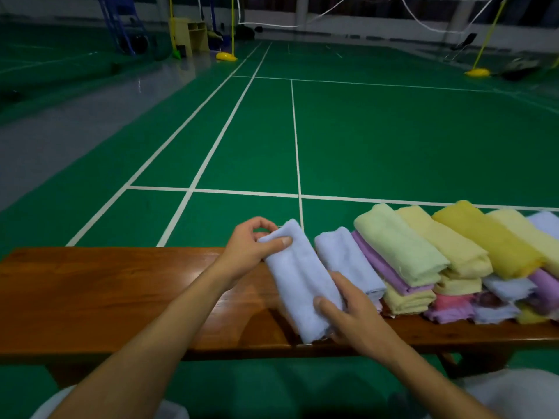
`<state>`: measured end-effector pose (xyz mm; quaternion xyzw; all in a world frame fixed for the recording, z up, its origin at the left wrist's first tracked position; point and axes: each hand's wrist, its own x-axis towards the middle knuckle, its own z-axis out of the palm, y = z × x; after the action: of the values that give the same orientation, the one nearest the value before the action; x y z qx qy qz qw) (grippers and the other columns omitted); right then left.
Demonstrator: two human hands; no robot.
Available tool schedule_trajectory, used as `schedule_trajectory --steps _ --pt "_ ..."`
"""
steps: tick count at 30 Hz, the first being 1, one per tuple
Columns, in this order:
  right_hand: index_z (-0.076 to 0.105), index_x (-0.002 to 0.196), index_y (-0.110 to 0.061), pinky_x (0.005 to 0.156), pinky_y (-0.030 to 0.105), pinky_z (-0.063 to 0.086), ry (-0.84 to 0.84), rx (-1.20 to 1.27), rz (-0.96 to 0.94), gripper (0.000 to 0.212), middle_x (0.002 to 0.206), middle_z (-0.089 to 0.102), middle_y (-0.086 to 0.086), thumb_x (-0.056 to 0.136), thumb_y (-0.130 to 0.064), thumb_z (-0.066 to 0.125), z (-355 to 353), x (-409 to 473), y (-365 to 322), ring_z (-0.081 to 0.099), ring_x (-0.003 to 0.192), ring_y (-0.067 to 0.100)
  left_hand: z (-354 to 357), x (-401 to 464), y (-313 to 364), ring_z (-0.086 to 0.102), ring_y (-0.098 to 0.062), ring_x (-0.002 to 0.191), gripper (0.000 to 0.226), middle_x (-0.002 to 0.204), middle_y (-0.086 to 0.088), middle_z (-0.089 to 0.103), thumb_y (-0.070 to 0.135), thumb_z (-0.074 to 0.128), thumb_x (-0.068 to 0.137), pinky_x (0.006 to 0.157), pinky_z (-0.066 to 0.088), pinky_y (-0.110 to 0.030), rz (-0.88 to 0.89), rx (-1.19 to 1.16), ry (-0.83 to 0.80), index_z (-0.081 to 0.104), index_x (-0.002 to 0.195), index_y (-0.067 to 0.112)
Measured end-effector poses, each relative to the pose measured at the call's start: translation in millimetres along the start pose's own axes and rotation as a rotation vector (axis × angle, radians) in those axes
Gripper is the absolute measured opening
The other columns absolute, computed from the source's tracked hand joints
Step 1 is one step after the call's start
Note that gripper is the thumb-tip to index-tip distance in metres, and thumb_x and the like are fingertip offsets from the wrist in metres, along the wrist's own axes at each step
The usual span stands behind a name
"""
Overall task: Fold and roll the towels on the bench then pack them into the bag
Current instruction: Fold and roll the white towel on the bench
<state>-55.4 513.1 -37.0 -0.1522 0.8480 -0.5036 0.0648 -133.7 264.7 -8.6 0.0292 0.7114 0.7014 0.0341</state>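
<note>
The pale blue towel (302, 279) lies lengthwise on the counter (106, 291), just left of the folded pile (438, 267). The left hand (251, 246) pinches its far end, the right hand (348, 309) grips the near end, probably holding the fold taut for rolling.

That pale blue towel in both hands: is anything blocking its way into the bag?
No bag shows in this view, so its path cannot be judged. Nothing lies between the hands and the pale blue folded towel: the left hand pinches its far end, the right hand grips its near end on the brown wooden bench.
</note>
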Motion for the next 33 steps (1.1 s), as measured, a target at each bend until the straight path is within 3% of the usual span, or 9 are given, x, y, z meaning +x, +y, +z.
schedule_trajectory --steps 4,8,11,16,19,21,25,30,33 --pt "0.059 0.138 -0.037 0.084 0.029 0.047 0.383 -0.163 -0.01 0.036 0.123 0.065 -0.018 0.103 -0.036 0.063 -30 -7 -1 0.06 0.108 0.001 50 41 16 0.062 -0.016 0.072 0.026 0.085 -0.011 0.071 0.007 0.086 0.087 0.063 0.051 -0.025 0.087 0.048 0.044 0.063 0.101 0.008" --pt "0.056 0.136 -0.04 0.07 0.03 0.045 0.586 -0.408 0.04 0.033 0.122 0.044 -0.004 0.103 -0.041 0.06 -42 -5 -14 0.054 0.079 0.007 89 91 18 0.058 -0.015 0.071 0.026 0.086 -0.009 0.07 0.011 0.087 0.086 0.064 0.047 -0.028 0.121 0.125 0.045 0.064 0.099 0.012" --pt "0.06 0.114 -0.031 0.057 0.036 0.047 0.572 -0.704 0.105 0.017 0.116 0.043 0.0 0.104 -0.044 0.057 -39 4 -8 0.055 0.065 0.025 109 118 3 0.059 -0.017 0.076 0.021 0.085 -0.004 0.069 0.015 0.087 0.085 0.071 0.048 -0.032 0.131 0.244 0.037 0.068 0.094 0.017" --pt "0.062 0.085 -0.024 0.041 0.024 0.027 0.589 -1.081 0.208 0.03 0.095 0.05 0.003 0.104 -0.046 0.054 -39 10 17 0.039 0.039 0.025 126 125 -45 0.068 -0.022 0.095 0.022 0.095 0.004 0.074 0.039 0.081 0.086 0.086 0.054 -0.037 0.125 0.458 0.003 0.073 0.094 0.021" --pt "0.063 0.09 -0.024 0.041 0.023 0.025 0.576 -1.132 0.205 0.03 0.092 0.053 0.004 0.103 -0.049 0.052 -37 7 20 0.046 0.039 0.023 126 128 -58 0.065 -0.019 0.101 0.033 0.108 0.0 0.072 0.044 0.075 0.09 0.092 0.051 -0.035 0.117 0.399 -0.048 0.071 0.108 0.017" --pt "0.063 0.101 -0.023 0.039 0.025 0.035 0.537 -1.139 0.208 0.033 0.095 0.055 0.006 0.103 -0.052 0.048 -36 5 22 0.05 0.042 0.022 127 129 -61 0.063 -0.019 0.107 0.032 0.117 -0.003 0.071 0.04 0.07 0.1 0.096 0.05 -0.035 0.1 0.405 -0.103 0.069 0.118 0.014" --pt "0.059 0.123 -0.021 0.043 0.03 0.045 0.485 -1.124 0.224 0.044 0.104 0.055 0.009 0.105 -0.056 0.039 -33 3 23 0.056 0.053 0.025 123 129 -64 0.065 -0.022 0.093 0.034 0.1 -0.005 0.071 0.049 0.062 0.104 0.087 0.052 -0.039 0.011 0.388 -0.152 0.069 0.099 0.016" --pt "0.049 0.139 -0.025 0.05 0.032 0.044 0.395 -1.123 0.227 0.05 0.113 0.055 0.008 0.105 -0.059 0.035 -41 -9 8 0.063 0.065 0.027 118 121 -56 0.065 -0.012 0.083 0.031 0.096 0.001 0.072 0.047 0.064 0.103 0.072 0.05 -0.026 -0.042 0.325 -0.102 0.071 0.099 0.016" --pt "0.045 0.142 -0.029 0.053 0.033 0.043 0.451 -1.016 0.196 0.048 0.122 0.054 0.003 0.105 -0.058 0.04 -52 -33 -4 0.069 0.082 0.024 105 120 -53 0.06 -0.011 0.08 0.035 0.092 0.0 0.069 0.044 0.067 0.102 0.071 0.046 -0.024 -0.022 0.293 -0.045 0.074 0.099 0.009"
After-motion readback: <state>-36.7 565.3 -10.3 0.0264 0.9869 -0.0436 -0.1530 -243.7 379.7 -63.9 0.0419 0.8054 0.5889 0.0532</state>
